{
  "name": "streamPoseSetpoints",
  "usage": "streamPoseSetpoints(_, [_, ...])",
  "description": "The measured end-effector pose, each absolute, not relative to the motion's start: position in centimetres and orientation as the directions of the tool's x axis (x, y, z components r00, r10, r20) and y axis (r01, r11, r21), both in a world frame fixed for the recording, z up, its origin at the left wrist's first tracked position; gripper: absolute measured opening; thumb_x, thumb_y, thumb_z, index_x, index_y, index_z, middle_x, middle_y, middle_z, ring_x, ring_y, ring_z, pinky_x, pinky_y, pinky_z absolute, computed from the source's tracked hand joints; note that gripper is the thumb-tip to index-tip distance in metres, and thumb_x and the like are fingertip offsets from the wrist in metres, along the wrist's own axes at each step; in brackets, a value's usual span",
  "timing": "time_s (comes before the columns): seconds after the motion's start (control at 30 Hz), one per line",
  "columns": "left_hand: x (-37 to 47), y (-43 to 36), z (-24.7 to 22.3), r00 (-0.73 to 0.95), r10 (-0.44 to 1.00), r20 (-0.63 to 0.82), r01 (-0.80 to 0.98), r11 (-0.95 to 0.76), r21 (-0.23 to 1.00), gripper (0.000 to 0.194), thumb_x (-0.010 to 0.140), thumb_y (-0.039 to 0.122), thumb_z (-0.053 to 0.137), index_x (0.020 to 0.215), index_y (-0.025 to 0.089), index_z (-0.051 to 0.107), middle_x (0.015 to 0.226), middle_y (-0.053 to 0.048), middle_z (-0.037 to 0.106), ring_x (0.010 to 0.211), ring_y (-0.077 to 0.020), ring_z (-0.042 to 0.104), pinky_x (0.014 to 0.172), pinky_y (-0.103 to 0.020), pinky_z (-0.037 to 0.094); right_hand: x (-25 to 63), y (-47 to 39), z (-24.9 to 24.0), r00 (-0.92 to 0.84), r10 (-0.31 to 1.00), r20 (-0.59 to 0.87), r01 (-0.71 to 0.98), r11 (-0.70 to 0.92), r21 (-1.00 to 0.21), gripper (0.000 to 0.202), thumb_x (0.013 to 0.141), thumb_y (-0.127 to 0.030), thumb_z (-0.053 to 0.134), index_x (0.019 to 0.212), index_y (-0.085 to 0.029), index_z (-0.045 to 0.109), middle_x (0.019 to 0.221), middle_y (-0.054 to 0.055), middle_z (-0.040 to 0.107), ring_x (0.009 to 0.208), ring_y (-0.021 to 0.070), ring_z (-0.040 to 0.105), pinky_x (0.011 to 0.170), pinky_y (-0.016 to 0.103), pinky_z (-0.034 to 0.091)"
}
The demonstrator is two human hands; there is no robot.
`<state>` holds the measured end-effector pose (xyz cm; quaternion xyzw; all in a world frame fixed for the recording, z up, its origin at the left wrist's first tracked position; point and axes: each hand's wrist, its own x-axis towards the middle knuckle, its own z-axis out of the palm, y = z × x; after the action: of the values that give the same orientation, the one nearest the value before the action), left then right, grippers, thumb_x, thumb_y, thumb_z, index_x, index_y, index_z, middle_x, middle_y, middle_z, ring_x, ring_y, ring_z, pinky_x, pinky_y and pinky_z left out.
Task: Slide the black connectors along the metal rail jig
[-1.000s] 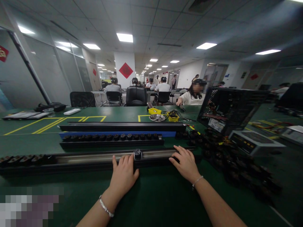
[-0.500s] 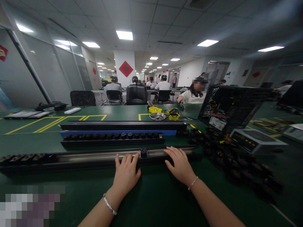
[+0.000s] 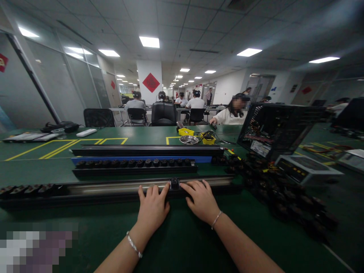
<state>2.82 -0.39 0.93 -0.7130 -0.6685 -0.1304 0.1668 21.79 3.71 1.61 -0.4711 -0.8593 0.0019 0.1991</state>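
Observation:
A long black channel with a shiny metal inside lies across the bench in front of me. One small black block, resembling a power-socket module, sits in the channel between my hands. On its left side, the index fingertip of my left hand is at the block; the other fingers are spread over the channel. My right hand reaches over the channel with fingers extended, its index fingertip close to the block's right side. Several black modules fill the channel's left end.
Behind lie a shorter strip filled with black modules, a blue bar and a black rail. Loose black modules are heaped at right, near a power supply unit and an open computer case. A person sits opposite.
My right hand has moved left along the channel to the block. The block has shifted slightly right. My left hand has stayed almost in place.

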Motion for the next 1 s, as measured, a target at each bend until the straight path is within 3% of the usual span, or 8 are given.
streamPoseSetpoints(0.47, [3.09, -0.23, 0.85, 0.058, 0.911, 0.407, 0.996, -0.025, -0.085, 0.058, 0.077, 0.033, 0.052, 0.134, 0.039, 0.039, 0.098, -0.006, 0.056, 0.098, -0.0274, 0.049, 0.099, -0.065, 0.015, 21.49, 3.72, 1.78, -0.499, 0.802, 0.329, 0.802, 0.571, -0.177, 0.042, 0.081, -0.026, 0.049, 0.122, -0.035, 0.050, 0.122, 0.000, 0.056, 0.113, 0.0192, 0.045, 0.104, 0.044, 0.016])
streamPoseSetpoints(1.0, [3.13, -0.52, 0.97, 0.057, 0.916, 0.396, 0.998, -0.038, -0.056, 0.059, 0.078, 0.030, 0.051, 0.135, 0.036, 0.037, 0.102, -0.007, 0.055, 0.104, -0.0272, 0.047, 0.102, -0.065, 0.012, 21.79, 3.73, 2.26, -0.522, 0.789, 0.324, 0.796, 0.587, -0.148, 0.041, 0.082, -0.020, 0.046, 0.121, -0.031, 0.052, 0.118, 0.003, 0.058, 0.110, 0.0195, 0.048, 0.103, 0.040, 0.022])
